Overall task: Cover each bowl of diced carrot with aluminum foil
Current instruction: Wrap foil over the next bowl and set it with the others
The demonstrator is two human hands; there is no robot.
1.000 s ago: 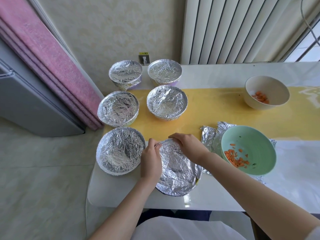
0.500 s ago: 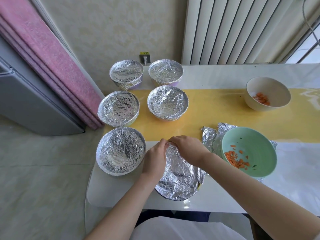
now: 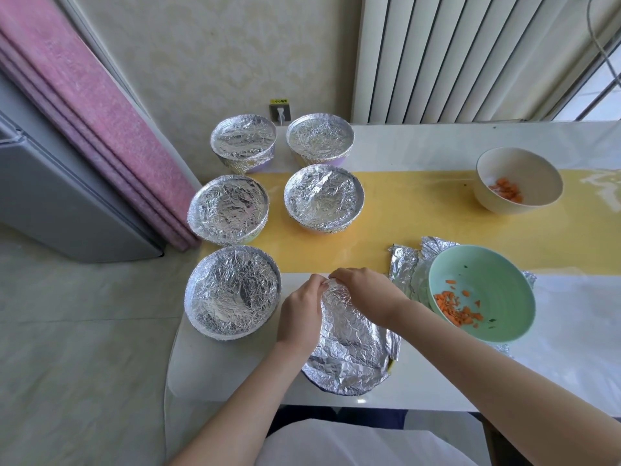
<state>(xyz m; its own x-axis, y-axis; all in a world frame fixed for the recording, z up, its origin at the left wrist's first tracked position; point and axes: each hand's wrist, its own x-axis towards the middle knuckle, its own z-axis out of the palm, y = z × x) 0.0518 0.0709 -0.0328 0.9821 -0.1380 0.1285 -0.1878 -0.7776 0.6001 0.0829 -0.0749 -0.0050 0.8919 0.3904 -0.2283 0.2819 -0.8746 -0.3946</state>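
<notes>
Left hand [image 3: 300,316] and right hand [image 3: 364,292] both pinch foil [image 3: 349,351] at the far rim of the nearest bowl, fingertips nearly touching

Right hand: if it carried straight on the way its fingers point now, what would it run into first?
Most likely the left hand, whose fingertips meet the right hand at the far edge of the foil. Beyond that lies the nearest covered bowl, though depth is unclear.

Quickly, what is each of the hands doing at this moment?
Left hand: pinches the far edge of the foil.
Right hand: pinches the same foil edge.
</notes>
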